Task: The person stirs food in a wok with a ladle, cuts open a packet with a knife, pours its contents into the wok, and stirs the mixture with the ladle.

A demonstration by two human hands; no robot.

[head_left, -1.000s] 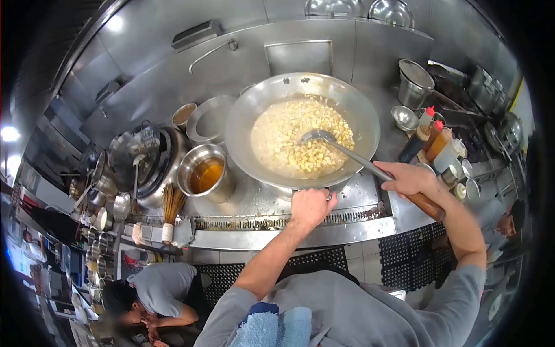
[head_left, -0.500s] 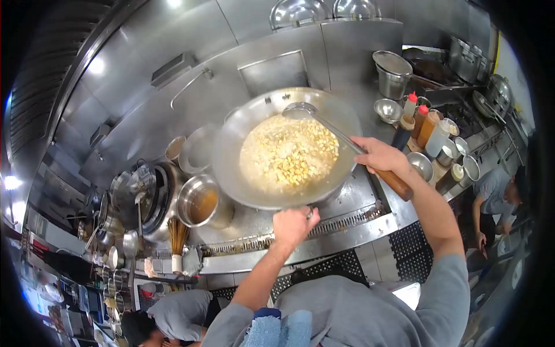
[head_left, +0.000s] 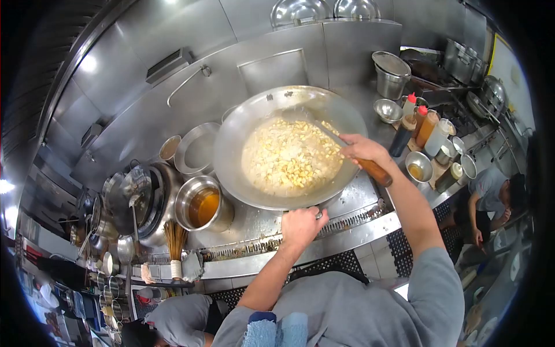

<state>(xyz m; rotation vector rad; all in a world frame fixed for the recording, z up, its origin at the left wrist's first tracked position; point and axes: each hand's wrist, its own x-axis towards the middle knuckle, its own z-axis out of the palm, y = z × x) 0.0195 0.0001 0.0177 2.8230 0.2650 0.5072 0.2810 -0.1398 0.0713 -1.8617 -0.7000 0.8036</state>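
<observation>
My left hand (head_left: 303, 226) is closed round the handle of the large wok (head_left: 231, 173) at its near rim. Inside the wok lie pale yellow diced pieces (head_left: 292, 156) in a cloudy, light liquid. My right hand (head_left: 367, 151) grips the ladle by its wooden handle (head_left: 374, 172), over the wok's right rim. The ladle's bowl sits at the far side of the food, blurred and partly hidden. Left of the wok stands a steel pot (head_left: 221, 217) of amber liquid.
A bamboo brush (head_left: 175, 243) and a dark wok (head_left: 130, 199) are at the left. Sauce bottles (head_left: 428, 130), a steel bowl (head_left: 388, 110) and a lidded pot (head_left: 391, 75) stand at the right. One person (head_left: 179, 318) bends at lower left, another (head_left: 488, 196) is at right.
The ladle's bowl went from the middle of the food to the far rim, then down to the food's far side. My right hand has moved left. The view has shifted.
</observation>
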